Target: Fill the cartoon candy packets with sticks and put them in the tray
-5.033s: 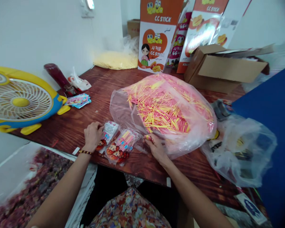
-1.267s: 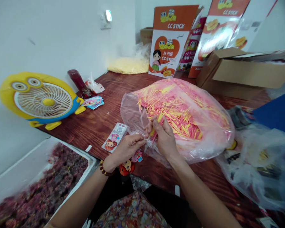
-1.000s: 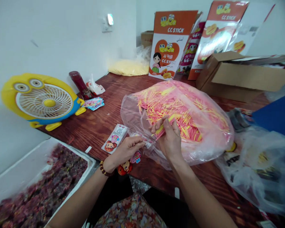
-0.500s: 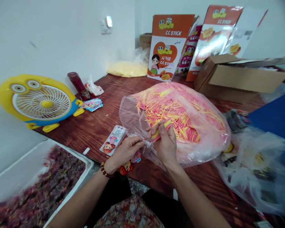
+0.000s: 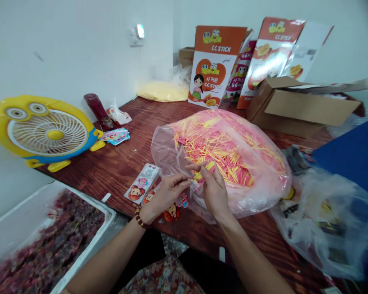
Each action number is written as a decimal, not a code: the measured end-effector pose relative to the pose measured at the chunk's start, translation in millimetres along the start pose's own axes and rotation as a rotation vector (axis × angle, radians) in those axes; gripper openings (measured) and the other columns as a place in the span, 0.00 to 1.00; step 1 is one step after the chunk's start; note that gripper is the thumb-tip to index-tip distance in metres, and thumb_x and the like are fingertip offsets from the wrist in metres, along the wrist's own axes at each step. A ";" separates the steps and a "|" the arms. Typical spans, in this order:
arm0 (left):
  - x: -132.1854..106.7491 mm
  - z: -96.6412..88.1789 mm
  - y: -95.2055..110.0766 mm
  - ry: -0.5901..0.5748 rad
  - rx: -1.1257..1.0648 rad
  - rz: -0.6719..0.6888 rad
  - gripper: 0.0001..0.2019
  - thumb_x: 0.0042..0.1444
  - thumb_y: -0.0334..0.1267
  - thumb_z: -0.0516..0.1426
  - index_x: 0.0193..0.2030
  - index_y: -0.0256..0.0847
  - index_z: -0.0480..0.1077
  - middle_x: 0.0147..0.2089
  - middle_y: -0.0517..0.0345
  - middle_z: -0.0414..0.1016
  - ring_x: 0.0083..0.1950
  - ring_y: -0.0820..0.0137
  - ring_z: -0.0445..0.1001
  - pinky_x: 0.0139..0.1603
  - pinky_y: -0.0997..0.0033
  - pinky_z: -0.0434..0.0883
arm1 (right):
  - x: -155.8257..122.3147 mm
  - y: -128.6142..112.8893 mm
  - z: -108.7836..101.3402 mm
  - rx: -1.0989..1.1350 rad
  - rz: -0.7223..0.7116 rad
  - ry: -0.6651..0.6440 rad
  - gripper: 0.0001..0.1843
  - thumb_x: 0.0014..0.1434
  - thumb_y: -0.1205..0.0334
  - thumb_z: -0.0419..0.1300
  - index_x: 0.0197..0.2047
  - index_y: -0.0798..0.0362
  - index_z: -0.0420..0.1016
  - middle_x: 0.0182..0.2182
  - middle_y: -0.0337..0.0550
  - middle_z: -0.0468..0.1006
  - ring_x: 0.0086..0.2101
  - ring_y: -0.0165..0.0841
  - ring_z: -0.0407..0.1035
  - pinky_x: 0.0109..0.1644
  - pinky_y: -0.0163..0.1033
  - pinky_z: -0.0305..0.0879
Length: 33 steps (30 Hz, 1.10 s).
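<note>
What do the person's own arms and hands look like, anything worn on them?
The left hand and right hand are both ungloved. A bracelet of round beads, mostly dark brown with some lighter ones, circles the left wrist; nothing shows on the right wrist. Both forearms are bare, and I can't clearly make out any sleeve.

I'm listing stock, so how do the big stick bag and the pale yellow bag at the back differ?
The stick bag lies by the right hand; the yellow bag is farther back, near the wall. The stick bag shows mixed pink and yellow sticks; the yellow bag looks pale yellow. The stick bag bulges; the yellow bag lies flatter. Both rest on the table.
</note>
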<state>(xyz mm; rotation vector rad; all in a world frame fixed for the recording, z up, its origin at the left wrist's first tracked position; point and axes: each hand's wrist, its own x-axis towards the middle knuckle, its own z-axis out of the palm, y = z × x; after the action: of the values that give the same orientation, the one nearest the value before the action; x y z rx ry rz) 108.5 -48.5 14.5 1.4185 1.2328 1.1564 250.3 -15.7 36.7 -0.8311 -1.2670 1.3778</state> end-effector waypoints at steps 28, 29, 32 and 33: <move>25.4 15.7 -6.6 0.119 -0.403 0.047 0.12 0.56 0.44 0.63 0.39 0.38 0.80 0.36 0.57 0.79 0.37 0.71 0.72 0.42 0.71 0.69 | 34.1 -35.1 -37.3 0.019 -0.212 0.065 0.07 0.63 0.55 0.60 0.35 0.48 0.72 0.31 0.37 0.77 0.34 0.32 0.73 0.46 0.42 0.68; 25.3 14.0 -8.9 0.133 -0.435 0.038 0.12 0.56 0.45 0.64 0.39 0.38 0.80 0.36 0.56 0.79 0.37 0.71 0.73 0.42 0.71 0.69 | 36.0 -39.1 -38.0 0.128 -0.219 0.108 0.08 0.62 0.54 0.61 0.35 0.48 0.70 0.30 0.35 0.75 0.33 0.31 0.72 0.44 0.41 0.69; 26.2 7.4 -12.2 0.189 -0.490 0.053 0.12 0.55 0.45 0.64 0.39 0.38 0.81 0.37 0.56 0.80 0.38 0.70 0.74 0.44 0.69 0.70 | 38.5 -43.8 -43.9 0.275 -0.191 0.160 0.12 0.57 0.53 0.66 0.34 0.47 0.68 0.26 0.31 0.68 0.25 0.27 0.65 0.33 0.35 0.66; 26.8 5.1 -12.1 0.219 -0.501 0.066 0.11 0.55 0.44 0.64 0.39 0.39 0.81 0.37 0.56 0.80 0.39 0.70 0.74 0.45 0.70 0.70 | 37.5 -41.6 -46.0 0.260 -0.164 0.151 0.12 0.57 0.52 0.66 0.33 0.48 0.68 0.25 0.30 0.65 0.23 0.25 0.61 0.28 0.33 0.62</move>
<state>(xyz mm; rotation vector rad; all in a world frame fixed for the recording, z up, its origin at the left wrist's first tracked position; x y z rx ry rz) 113.5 -21.0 4.2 0.9809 0.9507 1.5682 295.3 27.6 73.5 -0.6253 -0.9916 1.2895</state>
